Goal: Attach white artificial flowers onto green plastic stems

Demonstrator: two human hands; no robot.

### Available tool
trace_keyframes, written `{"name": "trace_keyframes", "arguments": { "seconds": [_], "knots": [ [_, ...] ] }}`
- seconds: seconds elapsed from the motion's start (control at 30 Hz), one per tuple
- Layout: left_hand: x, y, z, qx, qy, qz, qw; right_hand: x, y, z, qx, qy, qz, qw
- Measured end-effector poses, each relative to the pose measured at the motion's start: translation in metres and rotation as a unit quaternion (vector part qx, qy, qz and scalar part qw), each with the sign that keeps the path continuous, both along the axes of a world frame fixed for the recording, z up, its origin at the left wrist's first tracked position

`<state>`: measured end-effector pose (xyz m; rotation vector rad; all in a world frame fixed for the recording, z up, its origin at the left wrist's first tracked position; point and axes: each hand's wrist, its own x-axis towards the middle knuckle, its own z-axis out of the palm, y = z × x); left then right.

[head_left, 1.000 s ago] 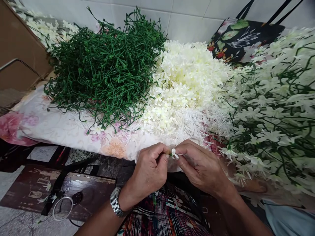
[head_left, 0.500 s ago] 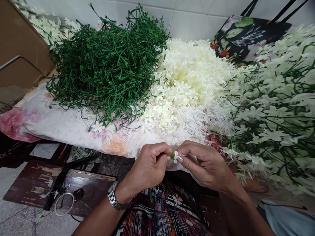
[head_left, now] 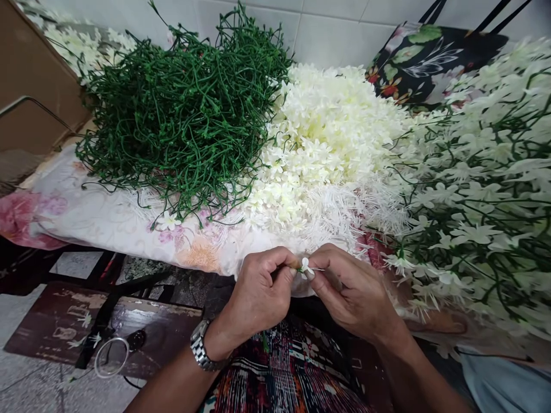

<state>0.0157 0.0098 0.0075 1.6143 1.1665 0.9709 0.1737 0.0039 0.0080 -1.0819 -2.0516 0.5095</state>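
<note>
One brown box [head_left: 41, 69] fills the upper left of the frame; beneath it, at lower left, a worn brown board [head_left: 159, 330] lies near a white ring [head_left: 96, 358]. Next, at upper left of centre, comes a tangled heap of green stems [head_left: 189, 109] on a flower-printed cloth [head_left: 107, 215], one loose white flower just below it.

At lower centre, the left hand [head_left: 264, 287], a metal wristwatch [head_left: 198, 348] on its wrist, pinches the green base of a small white flower [head_left: 305, 266] between thumb and forefinger. The right hand [head_left: 353, 289] meets it from the other side, thumb and forefinger closed on pale strands [head_left: 317, 269] at the flower. Half a second ago the petals spread toward the camera; now they show more edge-on, while both pinches remain.

Above the hands lie heaped white blossoms [head_left: 340, 126] and a mat of thin white filaments [head_left: 340, 212]. A black floral bag [head_left: 439, 66] leans at upper right, above a mass of stemmed white flowers [head_left: 477, 229].
</note>
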Motion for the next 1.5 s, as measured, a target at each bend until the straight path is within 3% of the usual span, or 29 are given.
{"name": "trace_keyframes", "arguments": {
  "seconds": [0.53,0.87,1.1,1.5],
  "knots": [
    [0.003,0.001,-0.003,-0.016,0.005,0.023,1.0,-0.001,0.004,-0.001,0.01,-0.022,0.012,1.0],
    [-0.001,0.003,0.006,-0.159,-0.162,0.025,0.974,0.004,0.0,0.014,0.015,-0.025,-0.022,0.999],
    [0.0,0.002,0.003,-0.11,-0.123,0.038,0.986,-0.001,0.0,0.013,0.071,-0.001,-0.03,0.997],
    [0.003,-0.002,-0.002,0.007,-0.022,0.06,0.998,-0.005,0.004,0.003,0.058,-0.002,-0.017,0.998]
  ]
}}
